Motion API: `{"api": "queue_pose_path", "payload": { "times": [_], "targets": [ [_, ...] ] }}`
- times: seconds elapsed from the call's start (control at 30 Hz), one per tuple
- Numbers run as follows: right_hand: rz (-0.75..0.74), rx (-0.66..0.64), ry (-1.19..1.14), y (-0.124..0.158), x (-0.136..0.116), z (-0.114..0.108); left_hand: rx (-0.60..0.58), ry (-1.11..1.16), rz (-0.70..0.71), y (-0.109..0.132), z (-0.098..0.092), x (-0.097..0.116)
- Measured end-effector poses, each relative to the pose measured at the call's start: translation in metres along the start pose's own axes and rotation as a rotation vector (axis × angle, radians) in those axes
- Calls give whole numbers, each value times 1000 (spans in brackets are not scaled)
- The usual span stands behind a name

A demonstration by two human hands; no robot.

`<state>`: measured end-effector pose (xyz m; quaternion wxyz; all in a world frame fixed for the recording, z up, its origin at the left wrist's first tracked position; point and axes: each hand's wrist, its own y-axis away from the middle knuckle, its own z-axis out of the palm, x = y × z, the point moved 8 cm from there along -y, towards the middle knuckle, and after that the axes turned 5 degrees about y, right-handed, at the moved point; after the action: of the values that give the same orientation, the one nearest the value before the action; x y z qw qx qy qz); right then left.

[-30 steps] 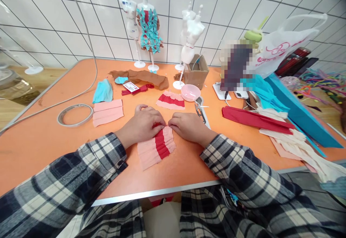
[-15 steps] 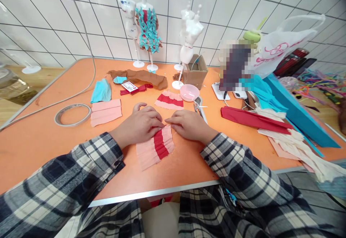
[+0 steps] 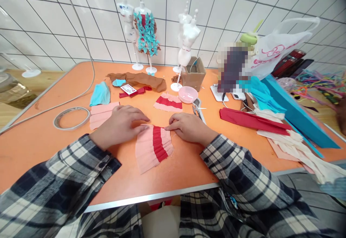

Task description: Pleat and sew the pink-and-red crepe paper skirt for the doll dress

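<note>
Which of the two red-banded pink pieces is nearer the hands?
The front piece, with the right hand at its upper right corner. The back piece lies untouched beside the pink bowl.

You have a crinkled, roughly fan-shaped pink piece (image 3: 146, 149) lying on the worktop (image 3: 189, 173), on your side of the pink bowl (image 3: 188, 94) and to the bowl's left. A dark red band (image 3: 160, 146) crosses it, running from the edge nearer the bowl to the edge farther from it and splitting the pink into two strips of unequal width. You'll find the wider strip on the side away from the bowl, the narrower one on the other. Fine gathers pucker the band and the pink alike. Your hands touch the piece along its bowl-side edge.
</note>
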<state>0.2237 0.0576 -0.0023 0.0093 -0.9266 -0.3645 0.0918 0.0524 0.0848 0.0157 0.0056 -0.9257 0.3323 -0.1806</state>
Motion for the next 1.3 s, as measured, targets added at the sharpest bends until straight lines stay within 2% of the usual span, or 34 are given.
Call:
{"api": "queue_pose_path", "payload": {
  "times": [0.13, 0.37, 0.77, 1.0, 1.2, 1.3],
  "targets": [
    [3, -13, 9, 0, -2, -1, -16, 22, -39, 0, 1, -7],
    [-5, -31, 15, -1, -3, 0, -35, 43, 42, -5, 18, 3],
    [-43, -14, 34, 1, -4, -1, -113, -169, 266, 7, 9, 29],
    [-44, 258, -23, 2, -4, -17, -128, -176, 287, 8, 8, 24],
    [-170, 104, 129, -9, -23, 6, -122, -144, 262, 7, 9, 19],
    [-185, 87, 169, -11, -27, 8, -116, -79, 204, 6, 10, 14]
  ]
}}
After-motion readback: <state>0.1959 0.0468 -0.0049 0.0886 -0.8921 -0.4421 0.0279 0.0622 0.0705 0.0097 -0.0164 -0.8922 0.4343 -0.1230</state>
